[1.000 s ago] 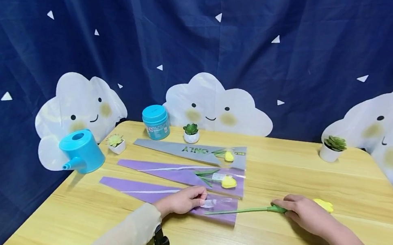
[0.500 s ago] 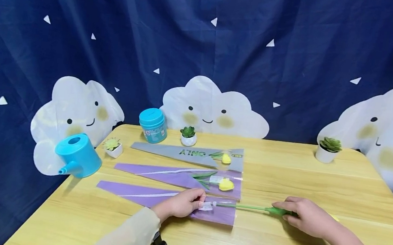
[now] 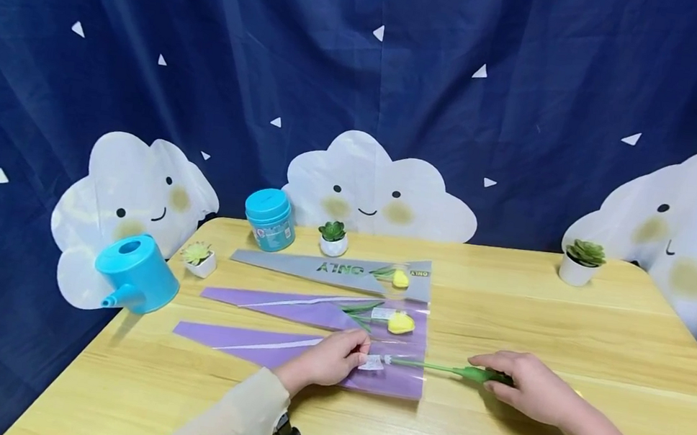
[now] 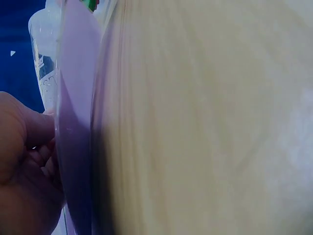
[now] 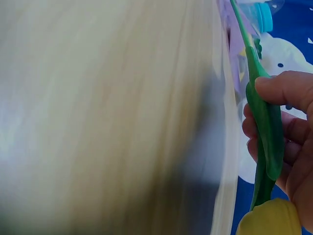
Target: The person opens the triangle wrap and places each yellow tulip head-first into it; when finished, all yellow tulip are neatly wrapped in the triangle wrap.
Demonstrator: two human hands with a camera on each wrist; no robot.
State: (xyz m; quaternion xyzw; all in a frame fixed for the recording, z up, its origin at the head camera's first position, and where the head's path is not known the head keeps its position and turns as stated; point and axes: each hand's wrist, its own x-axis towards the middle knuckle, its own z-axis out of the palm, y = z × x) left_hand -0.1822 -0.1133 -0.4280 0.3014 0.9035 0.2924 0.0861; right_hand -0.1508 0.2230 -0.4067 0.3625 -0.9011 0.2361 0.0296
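Note:
My left hand (image 3: pixel 331 357) pinches the clear film of the front purple flower sleeve (image 3: pixel 396 383), which lies flat with its wide end to the right. In the left wrist view, that sleeve (image 4: pixel 78 88) bulges up beside the thumb. My right hand (image 3: pixel 533 389) holds an artificial tulip (image 3: pixel 478 373) by its green leaves. Its yellow bloom (image 5: pixel 270 219) shows at the wrist side in the right wrist view; the hand mostly hides it in the head view. The tulip's thin stem runs left over the sleeve's wide end, its tip right by the white label (image 3: pixel 372 363) near my left fingers.
Behind lie another purple sleeve (image 3: pixel 292 305) and a grey sleeve (image 3: pixel 290 266), each with a yellow tulip. A blue watering can (image 3: pixel 141 279), a blue tub (image 3: pixel 271 222) and small potted succulents (image 3: pixel 333 239) stand along the left and back. Another potted succulent (image 3: pixel 580 264) stands back right.
The tulip's stem has swung from slanting across the sleeve's front to lying level in line with its wide end. My right hand has moved slightly left; my left hand keeps its pinch.

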